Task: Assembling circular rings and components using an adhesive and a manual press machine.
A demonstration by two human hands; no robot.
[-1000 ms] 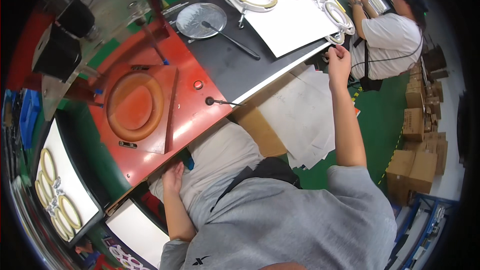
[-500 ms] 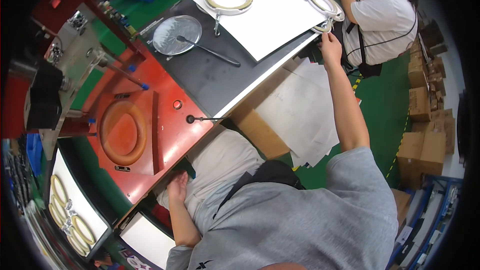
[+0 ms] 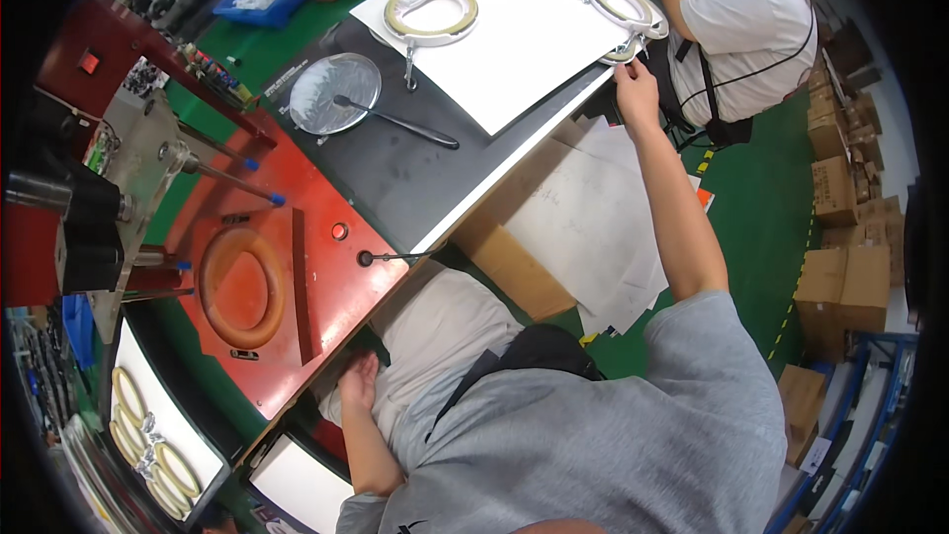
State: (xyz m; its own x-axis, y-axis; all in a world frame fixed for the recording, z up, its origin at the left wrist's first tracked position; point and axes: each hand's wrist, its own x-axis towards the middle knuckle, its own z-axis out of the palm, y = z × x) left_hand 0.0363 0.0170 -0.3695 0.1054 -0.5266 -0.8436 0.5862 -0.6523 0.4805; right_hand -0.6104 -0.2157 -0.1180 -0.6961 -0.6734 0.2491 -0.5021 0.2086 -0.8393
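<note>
My right hand (image 3: pixel 638 97) reaches to the right end of the table, fingers closed on the near edge of a white-and-tan oval ring (image 3: pixel 623 55). That ring lies partly under a neighbouring oval ring (image 3: pixel 596 6) on the white board (image 3: pixel 504 64). Silvery metal clips hang between these rings. More of the same kind lie farther left, one being a ring (image 3: pixel 388 12) with a clip (image 3: pixel 411 69) hanging toward me. My left hand (image 3: pixel 358 383) rests palm up beside my thigh, below the red machine's edge, fingers loosely apart and holding nothing.
A red press bed (image 3: pixel 336 307) with an orange round mould (image 3: pixel 247 287) stands at left. On the dark tabletop are a round clear dish (image 3: pixel 336 94) and a black-handled brush (image 3: pixel 415 124). A co-worker (image 3: pixel 741 40) sits at far right. Cardboard boxes (image 3: pixel 840 287) line the right.
The whole view has shifted a little, so the table sits lower and more to the left. My right hand stays at the same ring; my left hand remains by my thigh.
</note>
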